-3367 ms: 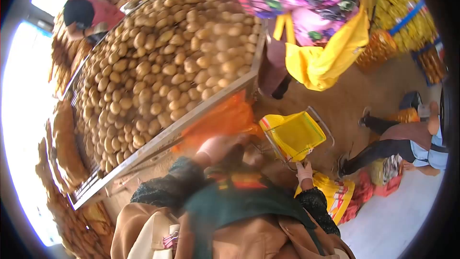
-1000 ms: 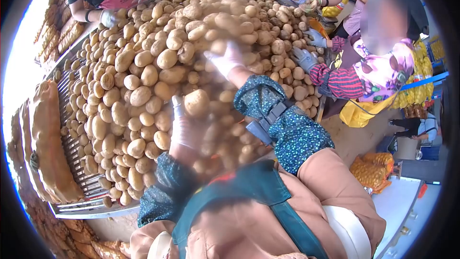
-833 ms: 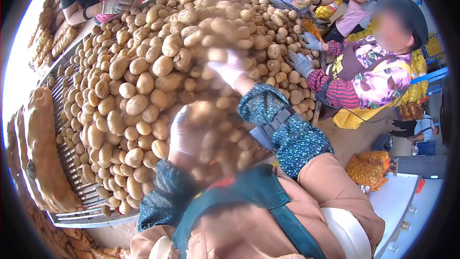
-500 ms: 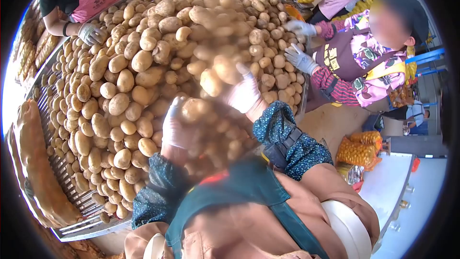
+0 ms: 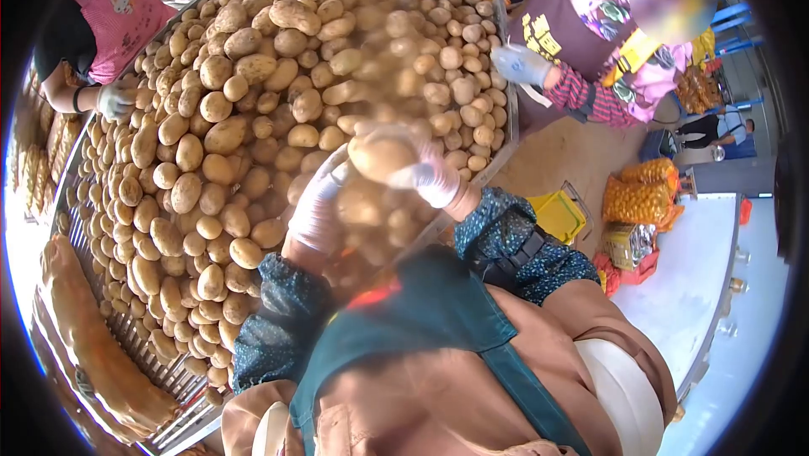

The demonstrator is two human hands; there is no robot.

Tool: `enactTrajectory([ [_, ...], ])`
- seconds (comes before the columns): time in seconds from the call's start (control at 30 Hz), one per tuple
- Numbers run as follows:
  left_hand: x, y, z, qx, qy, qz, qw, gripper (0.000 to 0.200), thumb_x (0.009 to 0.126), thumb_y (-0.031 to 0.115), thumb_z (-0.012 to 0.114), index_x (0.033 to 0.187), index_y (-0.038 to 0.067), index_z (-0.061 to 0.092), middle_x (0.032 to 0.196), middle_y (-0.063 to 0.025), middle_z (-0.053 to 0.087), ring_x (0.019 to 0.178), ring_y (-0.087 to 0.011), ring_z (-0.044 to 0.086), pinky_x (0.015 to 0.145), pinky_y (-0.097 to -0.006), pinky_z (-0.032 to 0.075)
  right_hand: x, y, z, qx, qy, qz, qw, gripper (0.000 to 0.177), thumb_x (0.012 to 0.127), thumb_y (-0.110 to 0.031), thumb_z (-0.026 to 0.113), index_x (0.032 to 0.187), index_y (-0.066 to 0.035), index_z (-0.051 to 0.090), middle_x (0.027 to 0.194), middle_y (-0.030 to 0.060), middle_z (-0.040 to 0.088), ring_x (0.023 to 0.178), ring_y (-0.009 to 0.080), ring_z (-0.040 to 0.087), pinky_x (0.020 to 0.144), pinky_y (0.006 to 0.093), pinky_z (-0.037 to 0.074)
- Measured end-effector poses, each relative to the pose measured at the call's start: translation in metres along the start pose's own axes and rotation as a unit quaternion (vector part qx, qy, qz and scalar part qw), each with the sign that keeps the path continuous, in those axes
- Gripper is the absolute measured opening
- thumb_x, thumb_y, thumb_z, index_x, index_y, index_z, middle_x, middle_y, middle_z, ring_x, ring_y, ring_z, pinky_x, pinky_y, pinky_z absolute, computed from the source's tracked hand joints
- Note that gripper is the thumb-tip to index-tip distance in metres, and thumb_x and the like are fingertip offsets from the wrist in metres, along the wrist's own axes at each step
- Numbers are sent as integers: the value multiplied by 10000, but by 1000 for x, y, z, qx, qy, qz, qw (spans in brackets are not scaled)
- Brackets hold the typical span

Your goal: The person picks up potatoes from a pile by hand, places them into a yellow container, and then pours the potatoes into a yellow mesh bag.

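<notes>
A big heap of potatoes (image 5: 253, 102) lies on a metal sorting table (image 5: 168, 376) in front of me. My right hand (image 5: 430, 176), in a white glove, is raised over the near edge of the heap and grips a large potato (image 5: 381, 157). My left hand (image 5: 316, 207), also gloved, is just below and to the left of it, closed around a blurred potato (image 5: 361, 203). Both hands are close together above the table's near right corner. Patterned blue sleeves cover my forearms.
A person in a pink apron (image 5: 118, 18) works at the table's far left, gloved hand (image 5: 112, 102) on the potatoes. Another person's gloved hand (image 5: 518, 64) reaches in from the right. A yellow crate (image 5: 558, 216), orange mesh bags (image 5: 640, 199) and a white surface (image 5: 699, 287) lie to my right.
My right hand came back from deep in the heap toward me with a large potato. My left hand stayed low with its potato. My view swung right and down.
</notes>
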State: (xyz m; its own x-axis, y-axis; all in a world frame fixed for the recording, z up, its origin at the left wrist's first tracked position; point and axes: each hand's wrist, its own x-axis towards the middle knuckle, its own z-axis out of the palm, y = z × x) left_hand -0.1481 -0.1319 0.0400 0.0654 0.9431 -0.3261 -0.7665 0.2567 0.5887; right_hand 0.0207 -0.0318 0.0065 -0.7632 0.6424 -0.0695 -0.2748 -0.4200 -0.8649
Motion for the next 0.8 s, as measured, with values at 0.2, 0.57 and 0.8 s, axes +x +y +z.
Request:
enactTrajectory([
  [0.2, -2, -27, -16, -28, -3, -41, 999, 565, 935, 332, 642, 1394, 44, 483, 1310, -111, 573, 1205, -233, 544, 1027, -367, 451, -30, 16, 7, 77, 46, -60, 994, 585, 738, -145, 692, 1302, -42, 571, 1432, 133, 503, 1306, 264, 505, 1127, 374, 398],
  [0.57, -35, -17, 22, 22, -76, -103, 991, 429, 950, 319, 615, 1245, 8, 587, 1170, -118, 641, 1062, -243, 610, 941, -386, 498, -97, 33, 1, 317, 68, 95, 941, 760, 809, -238, 727, 1470, -57, 397, 1444, 103, 485, 1228, 255, 548, 1008, 446, 500],
  [0.8, -27, -54, 19, 207, 53, -43, 976, 390, 978, 278, 614, 1257, 6, 603, 1131, -82, 665, 1005, -190, 640, 864, -327, 539, -116, 54, -4, 441, 105, 151, 878, 493, 920, -255, 641, 1325, -12, 498, 1235, 126, 622, 1107, 269, 630, 974, 417, 516],
])
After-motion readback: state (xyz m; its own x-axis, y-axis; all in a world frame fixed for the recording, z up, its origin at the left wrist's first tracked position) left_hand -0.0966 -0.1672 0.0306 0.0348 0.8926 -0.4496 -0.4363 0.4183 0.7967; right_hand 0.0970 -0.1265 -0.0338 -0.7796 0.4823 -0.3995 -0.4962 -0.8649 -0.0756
